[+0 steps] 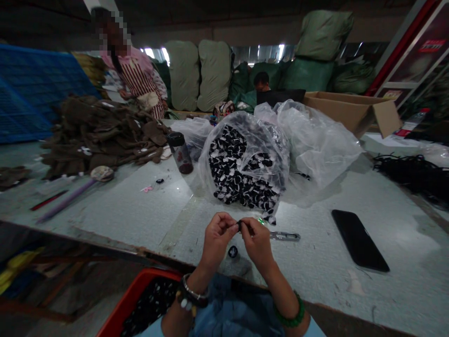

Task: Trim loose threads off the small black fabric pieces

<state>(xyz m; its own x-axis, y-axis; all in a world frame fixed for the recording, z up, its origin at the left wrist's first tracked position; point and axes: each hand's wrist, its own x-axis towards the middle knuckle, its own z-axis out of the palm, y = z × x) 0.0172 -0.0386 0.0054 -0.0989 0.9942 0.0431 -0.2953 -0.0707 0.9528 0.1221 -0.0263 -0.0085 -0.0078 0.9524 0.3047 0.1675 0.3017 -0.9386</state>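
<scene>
Head view — left hand (215,238), right hand (258,241) — fingers (247,225) pinching a small black piece (239,225).

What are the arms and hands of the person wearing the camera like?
The left hand and right hand are gloveless. A silver-coloured bangle and a strand of dark and pale beads circle the left wrist; a green bracelet rings the right forearm. Light-blue sleeves end near the elbows.

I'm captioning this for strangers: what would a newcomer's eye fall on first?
Probably the clear bag of black-and-white pieces in the middle of the table. Just nearer the camera, the left hand and right hand pinch a small dark piece between them. A big brown heap stands out at the left.
</scene>
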